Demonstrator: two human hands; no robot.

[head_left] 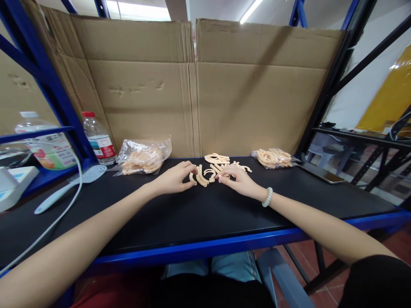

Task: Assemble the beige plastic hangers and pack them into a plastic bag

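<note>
Several flat, pale beige curved pieces (201, 176) lie loose in the middle of the black tabletop. At their left edge, my left hand (176, 177) has its thumb and fingers curled around the end of a curved beige piece (192, 177). On the right side of the group, my right hand (238, 180), with a pale coiled band at the wrist, reaches over the pieces. Its thumb and fingertips are bent close together beside a small curved piece (212, 176); whatever is between them is too small to make out.
Clear bags of beige pieces lie at back left (143, 159) and back right (274, 158). A red-capped bottle (99, 139), a hairbrush (72, 184) and a white cable are at left. A phone-like slab (321, 173) lies at right. Cardboard (192, 94) walls the back.
</note>
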